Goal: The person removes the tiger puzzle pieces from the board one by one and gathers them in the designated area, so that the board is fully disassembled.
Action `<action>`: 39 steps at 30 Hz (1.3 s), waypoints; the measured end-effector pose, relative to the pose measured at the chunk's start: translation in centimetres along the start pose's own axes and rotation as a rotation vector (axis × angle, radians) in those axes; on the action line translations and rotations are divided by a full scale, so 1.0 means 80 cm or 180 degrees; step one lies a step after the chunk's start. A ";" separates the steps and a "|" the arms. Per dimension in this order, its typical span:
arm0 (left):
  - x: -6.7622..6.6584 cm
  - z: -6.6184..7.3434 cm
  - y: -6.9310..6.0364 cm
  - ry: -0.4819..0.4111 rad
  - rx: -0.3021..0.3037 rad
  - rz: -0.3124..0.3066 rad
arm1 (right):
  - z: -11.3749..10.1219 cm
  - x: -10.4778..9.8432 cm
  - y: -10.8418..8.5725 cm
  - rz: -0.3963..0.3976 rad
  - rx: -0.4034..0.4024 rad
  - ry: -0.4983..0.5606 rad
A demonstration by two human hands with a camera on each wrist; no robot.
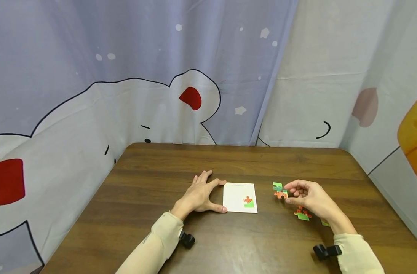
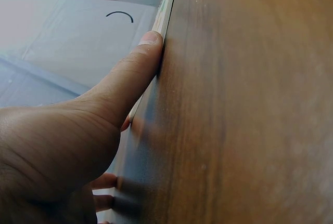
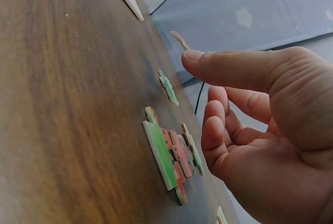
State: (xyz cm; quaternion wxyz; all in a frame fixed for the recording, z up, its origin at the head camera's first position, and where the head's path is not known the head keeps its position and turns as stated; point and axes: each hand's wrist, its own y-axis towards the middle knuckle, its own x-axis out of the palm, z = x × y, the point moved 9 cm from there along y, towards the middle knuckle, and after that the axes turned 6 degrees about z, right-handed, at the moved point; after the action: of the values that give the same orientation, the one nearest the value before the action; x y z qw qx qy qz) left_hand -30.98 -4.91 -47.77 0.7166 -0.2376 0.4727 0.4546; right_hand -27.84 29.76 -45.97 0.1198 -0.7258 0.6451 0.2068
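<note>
A white square puzzle board (image 1: pixel 234 198) lies flat on the table, with an orange-and-green puzzle piece (image 1: pixel 249 202) at its near right corner. My left hand (image 1: pixel 199 194) holds the board at its left side, thumb at the near corner and index finger at the far one. In the left wrist view the thumb (image 2: pixel 125 78) presses along the board's edge. To the right, my right hand (image 1: pixel 307 198) pinches a mostly orange puzzle piece (image 1: pixel 280 195) between thumb and index finger. The right wrist view shows that held piece (image 3: pixel 179 39) nearly edge-on, above the table.
A green-and-teal piece (image 1: pixel 277 185) lies just beyond the held one. Under the right hand are several red-and-green pieces (image 1: pixel 302 215), and another green piece (image 1: pixel 325 223) is partly hidden by the wrist. The brown table (image 1: pixel 143 182) backs onto a patterned curtain (image 1: pixel 153 102).
</note>
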 end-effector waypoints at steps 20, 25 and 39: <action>-0.002 0.003 0.001 0.0035 -0.0009 -0.0015 | 0.008 0.010 0.000 -0.0066 0.0000 -0.0207; -0.001 0.002 0.001 0.0042 -0.0019 -0.0025 | 0.006 0.010 -0.001 -0.0073 -0.0019 -0.0212; -0.001 0.001 0.001 0.0003 -0.0026 -0.0007 | -0.001 0.004 -0.002 -0.0020 -0.0007 -0.0239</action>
State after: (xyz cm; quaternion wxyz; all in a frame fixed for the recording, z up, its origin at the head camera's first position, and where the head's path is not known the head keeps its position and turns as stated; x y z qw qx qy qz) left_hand -30.98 -4.84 -47.63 0.7159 -0.2413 0.4709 0.4555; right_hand -27.61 29.48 -46.05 0.1438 -0.7196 0.6376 0.2343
